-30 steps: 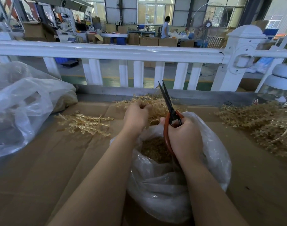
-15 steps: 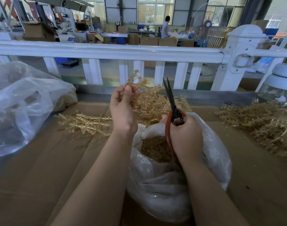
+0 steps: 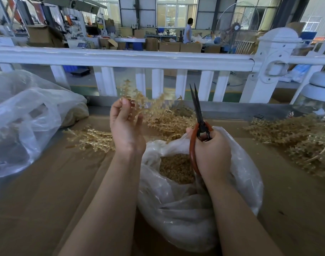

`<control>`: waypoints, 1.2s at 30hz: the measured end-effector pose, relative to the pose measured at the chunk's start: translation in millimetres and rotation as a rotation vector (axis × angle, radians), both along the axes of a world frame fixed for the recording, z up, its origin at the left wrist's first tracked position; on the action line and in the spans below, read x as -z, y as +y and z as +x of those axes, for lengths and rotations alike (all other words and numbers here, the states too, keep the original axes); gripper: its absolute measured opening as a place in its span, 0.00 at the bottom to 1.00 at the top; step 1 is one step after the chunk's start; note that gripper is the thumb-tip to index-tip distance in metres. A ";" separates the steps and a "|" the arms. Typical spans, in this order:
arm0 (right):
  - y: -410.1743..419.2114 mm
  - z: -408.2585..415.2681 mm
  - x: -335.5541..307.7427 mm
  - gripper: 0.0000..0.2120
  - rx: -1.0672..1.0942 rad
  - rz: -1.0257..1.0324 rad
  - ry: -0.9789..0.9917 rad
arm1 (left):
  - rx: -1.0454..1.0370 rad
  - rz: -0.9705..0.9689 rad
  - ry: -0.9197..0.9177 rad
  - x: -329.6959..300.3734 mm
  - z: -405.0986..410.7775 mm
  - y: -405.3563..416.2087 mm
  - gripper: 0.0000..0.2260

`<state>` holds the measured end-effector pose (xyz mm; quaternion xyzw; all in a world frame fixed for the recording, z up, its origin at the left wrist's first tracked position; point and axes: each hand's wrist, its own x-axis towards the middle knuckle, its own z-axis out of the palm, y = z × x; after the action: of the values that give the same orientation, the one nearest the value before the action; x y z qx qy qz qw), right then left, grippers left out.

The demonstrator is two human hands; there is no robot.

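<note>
Lifted off the heap (image 3: 167, 117) near the far edge of the bench (image 3: 38, 200) since a second ago, pinched in the left hand (image 3: 127, 126): a golden sprig (image 3: 139, 100). Gripped upright in the right hand (image 3: 211, 152) as before, apart from the left, above the open bag (image 3: 195, 209): scissors (image 3: 197, 108), blades nearly together.

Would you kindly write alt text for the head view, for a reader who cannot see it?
A left hand holds up a golden sprig while the right hand grips red-handled scissors, blades up, over an open bag of golden bits. More sprigs lie on the cardboard before a white railing.
</note>
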<state>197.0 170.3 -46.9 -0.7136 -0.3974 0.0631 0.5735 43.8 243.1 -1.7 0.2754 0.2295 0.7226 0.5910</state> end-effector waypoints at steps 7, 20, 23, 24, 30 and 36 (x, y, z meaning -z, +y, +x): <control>0.0 -3.0 -1.6 0.17 -0.061 0.031 0.014 | 0.292 -0.029 -0.311 8.8 -4.7 -3.5 0.08; -16.4 -9.0 -28.1 0.19 -0.624 0.045 0.520 | 0.555 0.139 -0.225 10.5 2.6 -11.9 0.06; -17.9 -12.3 -35.5 0.04 -0.704 0.098 0.693 | 0.572 0.189 -0.138 12.2 3.9 -13.5 0.03; -17.9 -12.7 -36.5 0.03 -0.701 0.104 0.726 | 0.576 0.202 -0.105 13.1 4.4 -14.1 0.04; -10.3 -5.7 -22.7 0.12 -0.621 0.053 0.545 | 0.528 0.173 0.084 13.2 7.7 -17.7 0.02; -5.1 1.0 -15.7 0.08 -0.518 0.129 0.582 | 0.381 0.124 0.271 17.9 7.0 -13.6 0.04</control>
<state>198.1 165.2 -31.1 -0.5046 -0.3884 0.3802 0.6708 50.8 229.5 -19.6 0.4437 0.2058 0.5673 0.6625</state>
